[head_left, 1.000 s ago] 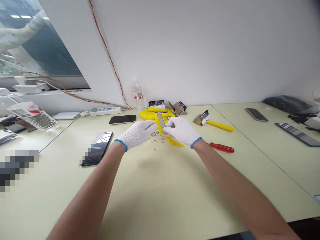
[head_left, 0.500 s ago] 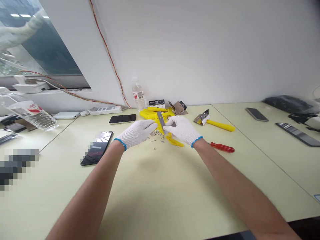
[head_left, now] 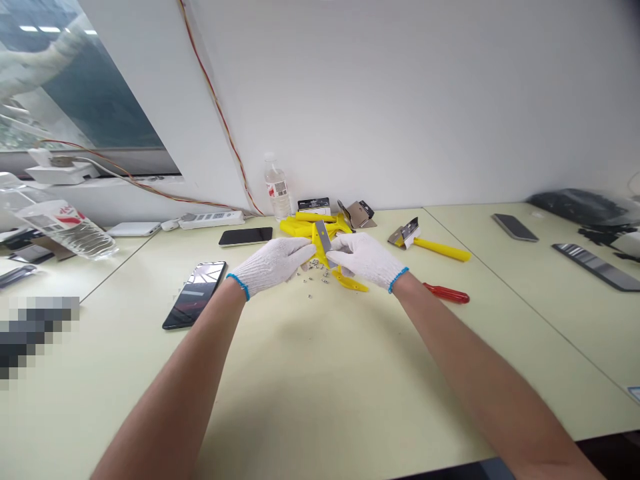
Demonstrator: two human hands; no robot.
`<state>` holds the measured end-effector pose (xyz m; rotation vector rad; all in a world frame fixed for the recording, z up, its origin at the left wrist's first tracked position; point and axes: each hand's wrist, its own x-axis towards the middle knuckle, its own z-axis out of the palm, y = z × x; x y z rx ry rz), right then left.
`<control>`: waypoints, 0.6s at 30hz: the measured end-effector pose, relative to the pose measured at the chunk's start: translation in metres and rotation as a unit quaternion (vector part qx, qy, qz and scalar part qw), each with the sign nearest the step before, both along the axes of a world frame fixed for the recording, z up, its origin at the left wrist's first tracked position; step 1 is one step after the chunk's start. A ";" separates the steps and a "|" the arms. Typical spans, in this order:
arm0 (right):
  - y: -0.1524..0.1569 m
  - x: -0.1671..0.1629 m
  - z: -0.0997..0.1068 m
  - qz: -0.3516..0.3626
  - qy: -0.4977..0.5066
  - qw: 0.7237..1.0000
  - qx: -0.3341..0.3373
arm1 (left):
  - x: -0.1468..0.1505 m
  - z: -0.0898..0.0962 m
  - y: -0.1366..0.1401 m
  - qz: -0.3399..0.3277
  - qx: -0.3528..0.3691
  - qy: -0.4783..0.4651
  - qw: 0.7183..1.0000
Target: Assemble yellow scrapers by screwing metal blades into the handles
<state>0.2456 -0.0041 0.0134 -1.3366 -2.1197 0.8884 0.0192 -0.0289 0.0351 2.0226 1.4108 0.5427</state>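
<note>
Both of my hands wear white knitted gloves with blue cuffs. My left hand [head_left: 275,263] is closed, pinching a yellow plastic part [head_left: 321,259] at its left edge. From the other side my right hand [head_left: 369,261] pinches a flat grey metal blade [head_left: 323,233] with holes, which lies against the yellow part. The fingertips are partly hidden. Small silver fasteners [head_left: 314,265] are scattered on the table just below the hands. A curved yellow plastic piece [head_left: 353,283] lies under my right hand, and more yellow plastic pieces [head_left: 295,228] are heaped behind.
To the right lie a yellow-handled scraper [head_left: 443,250] and a red-handled tool [head_left: 449,294]. Phones [head_left: 196,295] rest at the left. A water bottle [head_left: 277,190] stands by the wall, near opened packaging [head_left: 361,215] and a power strip [head_left: 213,220].
The hands, blade and yellow part stay almost in place. My right hand has shifted very slightly; the view has moved a little.
</note>
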 end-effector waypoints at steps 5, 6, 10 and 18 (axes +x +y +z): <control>-0.001 0.000 0.002 0.006 -0.006 1.000 -0.015 | 0.003 0.003 -0.004 0.003 -0.020 -0.001 1.000; -0.001 -0.001 0.002 0.002 -0.005 1.000 -0.019 | 0.003 0.003 -0.004 0.005 -0.023 0.001 1.000; -0.001 -0.001 0.001 -0.009 -0.018 0.999 -0.035 | 0.000 0.003 -0.002 0.005 -0.034 0.033 0.999; 0.011 0.010 -0.012 0.026 -0.019 0.997 -0.066 | -0.009 0.002 0.001 -0.014 -0.062 0.070 0.996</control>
